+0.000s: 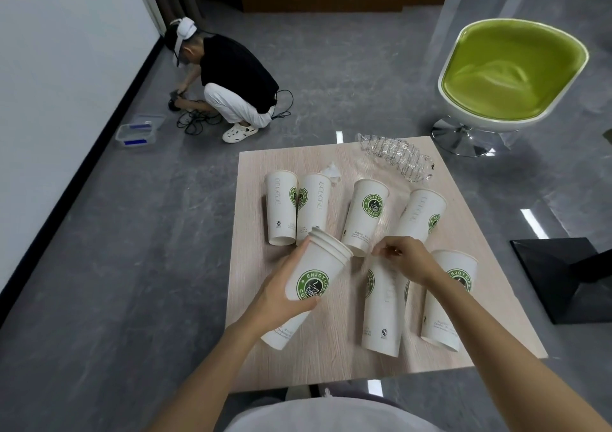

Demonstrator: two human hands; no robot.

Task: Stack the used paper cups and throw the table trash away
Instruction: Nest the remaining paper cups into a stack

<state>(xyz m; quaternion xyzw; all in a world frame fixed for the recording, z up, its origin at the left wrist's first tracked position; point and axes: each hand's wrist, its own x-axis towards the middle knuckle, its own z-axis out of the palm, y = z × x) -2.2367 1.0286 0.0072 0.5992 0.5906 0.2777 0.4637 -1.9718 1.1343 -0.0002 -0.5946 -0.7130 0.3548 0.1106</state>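
Mid-stack at table (331, 358): left hand (281, 299) wraps fingers round nested cup stack (311, 282).
right hand (402, 259) fingers curled at blurred cup (384, 309) rim; hold unclear.

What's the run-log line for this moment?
phase: stacking | left hand: grips nested cup stack | right hand: at rim of loose cup, grip unclear | trash: crushed bottle, tissue on table

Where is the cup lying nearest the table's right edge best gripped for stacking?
Probably around the wide rim end of the cup, coming from above. It lies on its side with the mouth pointing away, so this leaves the narrow base free to slide into the stack in the left hand.
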